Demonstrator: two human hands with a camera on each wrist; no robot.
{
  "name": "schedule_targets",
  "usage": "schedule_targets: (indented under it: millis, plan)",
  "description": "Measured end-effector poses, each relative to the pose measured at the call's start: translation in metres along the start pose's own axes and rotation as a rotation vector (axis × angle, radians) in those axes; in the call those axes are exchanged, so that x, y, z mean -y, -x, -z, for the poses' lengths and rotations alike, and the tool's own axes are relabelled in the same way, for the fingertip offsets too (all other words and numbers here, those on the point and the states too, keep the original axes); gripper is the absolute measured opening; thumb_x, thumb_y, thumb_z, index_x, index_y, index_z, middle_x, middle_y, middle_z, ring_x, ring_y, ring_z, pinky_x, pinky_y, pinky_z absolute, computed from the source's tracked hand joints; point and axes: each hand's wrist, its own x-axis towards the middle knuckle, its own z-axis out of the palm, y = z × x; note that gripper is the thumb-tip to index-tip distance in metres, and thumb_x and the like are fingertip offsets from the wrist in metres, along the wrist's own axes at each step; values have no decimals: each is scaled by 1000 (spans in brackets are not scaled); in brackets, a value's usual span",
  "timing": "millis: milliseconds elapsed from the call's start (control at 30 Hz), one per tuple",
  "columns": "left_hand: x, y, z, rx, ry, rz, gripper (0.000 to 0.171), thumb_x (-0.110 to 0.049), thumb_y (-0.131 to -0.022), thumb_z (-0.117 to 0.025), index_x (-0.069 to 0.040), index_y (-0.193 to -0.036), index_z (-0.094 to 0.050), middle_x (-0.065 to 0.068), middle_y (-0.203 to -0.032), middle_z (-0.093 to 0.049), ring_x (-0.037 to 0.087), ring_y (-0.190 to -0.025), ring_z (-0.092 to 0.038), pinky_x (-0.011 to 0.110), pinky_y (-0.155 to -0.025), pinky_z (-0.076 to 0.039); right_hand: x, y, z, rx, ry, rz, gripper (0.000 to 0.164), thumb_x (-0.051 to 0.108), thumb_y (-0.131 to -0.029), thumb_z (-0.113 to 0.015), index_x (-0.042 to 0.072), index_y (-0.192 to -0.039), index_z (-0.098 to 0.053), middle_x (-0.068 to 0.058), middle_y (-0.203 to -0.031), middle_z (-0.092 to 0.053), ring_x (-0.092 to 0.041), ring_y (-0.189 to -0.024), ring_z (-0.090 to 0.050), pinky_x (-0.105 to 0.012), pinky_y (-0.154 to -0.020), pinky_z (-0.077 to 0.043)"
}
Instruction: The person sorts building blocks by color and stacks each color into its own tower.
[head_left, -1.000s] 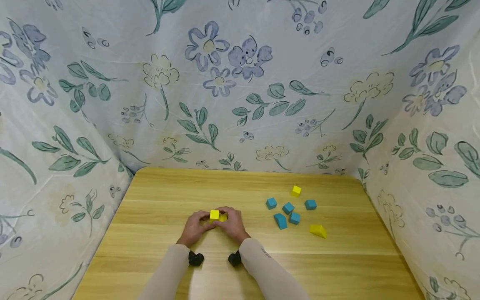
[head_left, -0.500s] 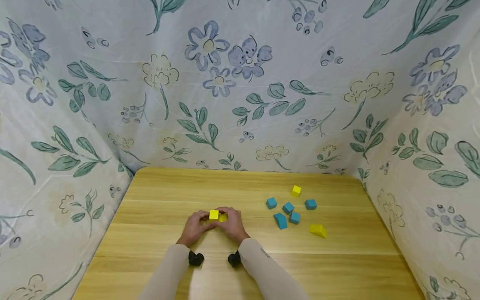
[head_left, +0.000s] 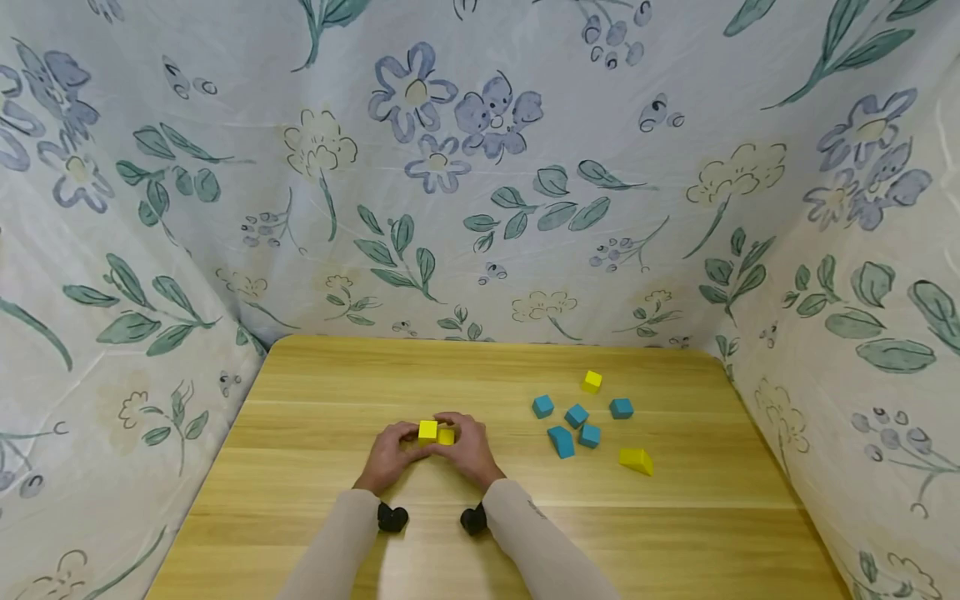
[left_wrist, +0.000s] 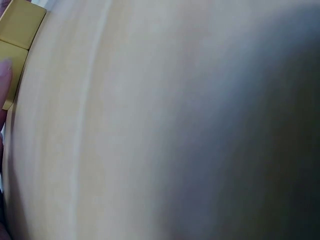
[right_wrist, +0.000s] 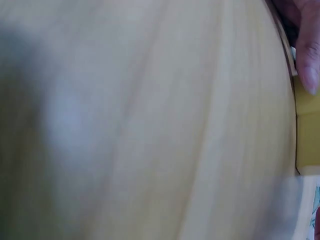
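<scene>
Two yellow blocks sit side by side between the hands in the head view. My left hand (head_left: 388,457) holds the left one, a yellow cube (head_left: 427,432), with its fingertips behind and its thumb in front. Around the second yellow block (head_left: 447,437), my right hand (head_left: 471,452) is spread, its fingers standing off the block's right side. A thumb lies on the yellow cube (left_wrist: 11,62) at the left edge of the left wrist view, where a seam parts it from the second yellow block (left_wrist: 22,22). At the right wrist view's edge, a fingertip (right_wrist: 317,220) shows apart from the yellow surface.
Right of the hands lie several blue cubes (head_left: 577,416), a curved blue block (head_left: 561,442), another yellow cube (head_left: 592,382) and a yellow wedge-like block (head_left: 636,461). The wooden table (head_left: 337,375) has floral cloth (head_left: 480,250) around its back and sides.
My right hand has shifted slightly to the right and its fingers have loosened, showing more of the second yellow block. My left hand stays at the yellow cube.
</scene>
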Motion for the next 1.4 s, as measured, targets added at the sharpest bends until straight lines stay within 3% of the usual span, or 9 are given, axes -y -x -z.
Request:
schedule_targets:
  millis: [133,433,600,733,867,1000,1200,1400]
  plan:
    - [-1,0,1,8,7,15,35,-24,-78,-81,-6,-107,-71,4,-104,-69,25,-97,-58,48,-88,-45,-1,1,9,10,-58,-3,52,27,-79,-81,10,-125,-64,-5,-123,-60,-27,-117,-51,-49,-101,-39]
    - [1,1,1,-6,7,13,36,-17,-76,-82,-3,-106,-70,4,-99,-68,23,-93,-57,46,-86,-45,-8,6,44,-13,-157,0,48,9,-83,-76,6,-128,-60,-4,-126,-61,-31,-120,-47,-57,-103,-30]
    - [2,2,0,-10,29,29,36,-15,-75,-83,-2,-106,-70,4,-98,-68,24,-93,-57,46,-87,-45,-2,17,69,-100,-228,10,45,4,-84,-73,2,-127,-60,-14,-128,-59,-41,-119,-45,-62,-98,-28]
    - [2,3,-1,-17,16,13,37,-16,-75,-82,-2,-106,-69,5,-98,-68,23,-92,-57,45,-85,-45,7,30,91,-219,-214,-11,38,6,-86,-72,1,-122,-62,-20,-124,-60,-42,-116,-48,-59,-96,-32]
    - [2,4,-2,-12,11,22,36,-17,-76,-82,-2,-106,-69,4,-98,-68,22,-92,-57,44,-85,-45,-13,34,105,-360,-208,-26,35,6,-85,-72,-2,-118,-64,-23,-120,-61,-42,-112,-50,-58,-93,-35]
    - [1,4,-3,-12,14,31,37,-18,-76,-82,-3,-107,-69,5,-100,-68,24,-94,-57,46,-87,-45,-40,32,120,-454,-212,-40,33,4,-86,-72,-3,-118,-64,-21,-120,-62,-41,-109,-51,-50,-90,-37]
    - [2,3,-4,-7,26,22,38,-20,-76,-82,-3,-108,-69,6,-104,-68,27,-97,-58,48,-88,-44,-53,31,151,-522,-242,-89,35,6,-85,-73,0,-119,-64,-18,-121,-61,-35,-110,-51,-38,-87,-38]
    - [1,3,-3,-14,19,15,37,-18,-76,-82,-2,-107,-69,7,-104,-68,26,-97,-58,47,-88,-45,-70,29,177,-569,-164,-201,44,18,-91,-69,4,-131,-57,-21,-129,-53,-29,-107,-49,-29,-81,-39]
